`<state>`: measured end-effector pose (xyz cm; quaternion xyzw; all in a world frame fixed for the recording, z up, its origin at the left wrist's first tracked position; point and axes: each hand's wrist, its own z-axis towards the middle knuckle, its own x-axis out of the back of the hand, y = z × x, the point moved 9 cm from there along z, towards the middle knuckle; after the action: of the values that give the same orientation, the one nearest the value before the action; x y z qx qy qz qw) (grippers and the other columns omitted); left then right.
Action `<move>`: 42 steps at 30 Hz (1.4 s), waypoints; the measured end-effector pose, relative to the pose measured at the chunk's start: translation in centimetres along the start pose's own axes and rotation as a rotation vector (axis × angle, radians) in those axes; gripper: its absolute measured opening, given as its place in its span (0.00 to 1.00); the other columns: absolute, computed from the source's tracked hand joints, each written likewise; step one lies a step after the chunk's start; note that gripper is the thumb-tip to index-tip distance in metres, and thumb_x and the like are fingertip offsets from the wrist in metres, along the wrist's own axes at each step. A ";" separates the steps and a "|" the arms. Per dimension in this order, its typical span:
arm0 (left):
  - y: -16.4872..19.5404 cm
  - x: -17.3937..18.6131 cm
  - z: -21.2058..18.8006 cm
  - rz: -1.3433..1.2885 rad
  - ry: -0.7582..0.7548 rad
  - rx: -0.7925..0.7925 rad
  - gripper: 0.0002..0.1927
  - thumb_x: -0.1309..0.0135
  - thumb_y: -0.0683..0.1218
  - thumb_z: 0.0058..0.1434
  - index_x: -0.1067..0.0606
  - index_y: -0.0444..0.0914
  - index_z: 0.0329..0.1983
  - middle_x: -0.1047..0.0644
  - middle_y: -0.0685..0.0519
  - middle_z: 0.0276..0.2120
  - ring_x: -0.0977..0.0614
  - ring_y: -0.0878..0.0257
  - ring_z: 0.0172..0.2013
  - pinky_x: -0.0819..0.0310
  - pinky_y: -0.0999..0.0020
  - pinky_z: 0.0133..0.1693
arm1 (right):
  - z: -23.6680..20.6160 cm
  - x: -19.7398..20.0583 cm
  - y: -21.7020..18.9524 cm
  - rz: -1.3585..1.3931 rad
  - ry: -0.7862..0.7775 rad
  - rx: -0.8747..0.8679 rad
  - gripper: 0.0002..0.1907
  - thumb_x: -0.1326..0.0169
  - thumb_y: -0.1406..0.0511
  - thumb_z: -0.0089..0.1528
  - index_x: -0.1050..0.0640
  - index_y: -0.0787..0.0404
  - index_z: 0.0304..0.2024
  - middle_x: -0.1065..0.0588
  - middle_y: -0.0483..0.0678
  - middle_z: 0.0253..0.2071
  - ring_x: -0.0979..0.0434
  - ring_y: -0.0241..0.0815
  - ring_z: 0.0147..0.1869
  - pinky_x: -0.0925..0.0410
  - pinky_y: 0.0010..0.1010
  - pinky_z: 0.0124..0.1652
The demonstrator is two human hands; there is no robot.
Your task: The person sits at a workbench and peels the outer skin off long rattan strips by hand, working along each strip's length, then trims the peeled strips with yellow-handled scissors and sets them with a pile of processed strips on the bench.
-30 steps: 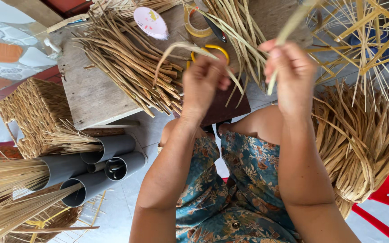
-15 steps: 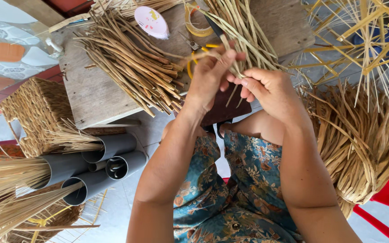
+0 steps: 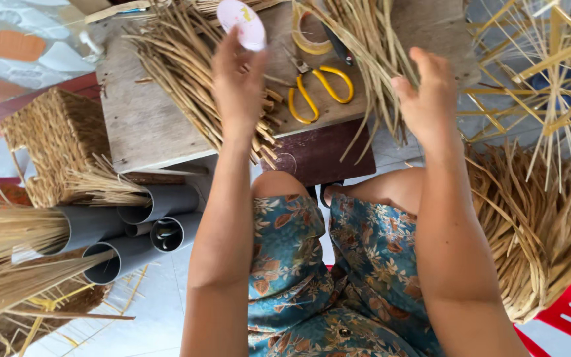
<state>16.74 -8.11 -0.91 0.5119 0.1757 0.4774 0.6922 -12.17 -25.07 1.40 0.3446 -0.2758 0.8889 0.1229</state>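
Wooden boards [image 3: 147, 125] formed a low worktable across the top of the frame, strewn with a heap of dried straw stalks [image 3: 186, 66], yellow-handled scissors [image 3: 318, 92], a tape roll [image 3: 312, 33] and a pink oval disc [image 3: 242, 23]. Above the heap at upper centre, the left hand [image 3: 238, 82] hovered with fingers loosely spread and empty, while the right hand [image 3: 427, 99] at upper right was likewise open, just beside a second straw bundle [image 3: 371, 46]. Grey plastic pipes [image 3: 133, 228] stuffed with straw lay at lower left beside a woven basket [image 3: 47, 139], and a half-woven basket [image 3: 536, 225] sat at the right edge.
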 end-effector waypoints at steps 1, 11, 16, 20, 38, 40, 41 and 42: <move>-0.6 3.4 -0.6 0.124 0.118 -0.009 0.30 0.37 0.45 0.69 0.34 0.38 0.71 0.28 0.43 0.63 0.20 0.58 0.54 0.17 0.65 0.51 | -0.3 0.3 0.0 0.092 0.003 -0.059 0.19 0.39 0.70 0.64 0.23 0.68 0.58 0.24 0.61 0.52 0.23 0.57 0.55 0.30 0.40 0.52; -8.1 10.7 -6.5 0.435 0.337 0.401 0.52 0.43 0.68 0.64 0.46 0.28 0.74 0.37 0.28 0.66 0.34 0.36 0.66 0.38 0.48 0.65 | 1.3 -13.7 -12.9 0.393 -0.472 0.063 0.28 0.42 0.54 0.68 0.28 0.68 0.62 0.27 0.61 0.61 0.28 0.59 0.65 0.35 0.44 0.61; -9.2 8.8 -6.1 0.495 0.247 0.596 0.60 0.44 0.74 0.59 0.51 0.28 0.76 0.39 0.26 0.66 0.38 0.32 0.67 0.40 0.45 0.63 | 3.8 -18.4 -16.0 0.064 -0.440 0.193 0.35 0.46 0.49 0.70 0.33 0.74 0.62 0.31 0.68 0.63 0.33 0.70 0.67 0.43 0.54 0.63; -8.8 8.4 -5.3 0.418 0.244 0.542 0.63 0.43 0.75 0.56 0.53 0.28 0.76 0.38 0.27 0.66 0.36 0.36 0.67 0.38 0.48 0.64 | 2.8 -21.1 -17.8 0.017 -0.548 0.072 0.30 0.51 0.52 0.70 0.33 0.72 0.61 0.27 0.64 0.57 0.27 0.64 0.61 0.44 0.63 0.62; -10.8 16.8 1.3 0.733 -0.050 0.449 0.63 0.30 0.63 0.52 0.56 0.36 0.78 0.37 0.35 0.66 0.30 0.39 0.63 0.31 0.47 0.61 | 1.0 -23.2 -26.9 0.488 -0.529 0.213 0.29 0.46 0.58 0.68 0.35 0.66 0.67 0.27 0.64 0.60 0.27 0.62 0.62 0.37 0.59 0.55; -11.9 16.6 1.1 0.844 -0.098 0.596 0.66 0.35 0.74 0.54 0.58 0.37 0.77 0.44 0.35 0.72 0.37 0.37 0.67 0.36 0.40 0.62 | 0.4 -24.3 -25.2 0.435 -0.654 0.076 0.24 0.47 0.58 0.69 0.32 0.59 0.66 0.26 0.58 0.62 0.26 0.55 0.64 0.36 0.55 0.60; -12.3 16.2 0.9 0.888 -0.122 0.636 0.67 0.38 0.77 0.54 0.62 0.39 0.78 0.48 0.36 0.74 0.39 0.35 0.68 0.39 0.36 0.62 | 0.2 -24.6 -23.7 0.388 -0.680 -0.026 0.22 0.49 0.57 0.71 0.30 0.55 0.66 0.24 0.53 0.62 0.25 0.50 0.64 0.33 0.47 0.62; -12.5 15.5 0.5 0.931 -0.150 0.678 0.68 0.41 0.80 0.54 0.65 0.40 0.78 0.53 0.37 0.75 0.42 0.34 0.69 0.41 0.31 0.62 | -0.1 -24.6 -22.0 0.338 -0.708 -0.130 0.19 0.50 0.56 0.73 0.28 0.50 0.66 0.23 0.49 0.62 0.23 0.44 0.64 0.31 0.40 0.65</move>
<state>30.63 4.40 -7.83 0.7608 0.0255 0.6109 0.2174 14.79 -7.75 -6.44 0.5711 -0.4097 0.7033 -0.1064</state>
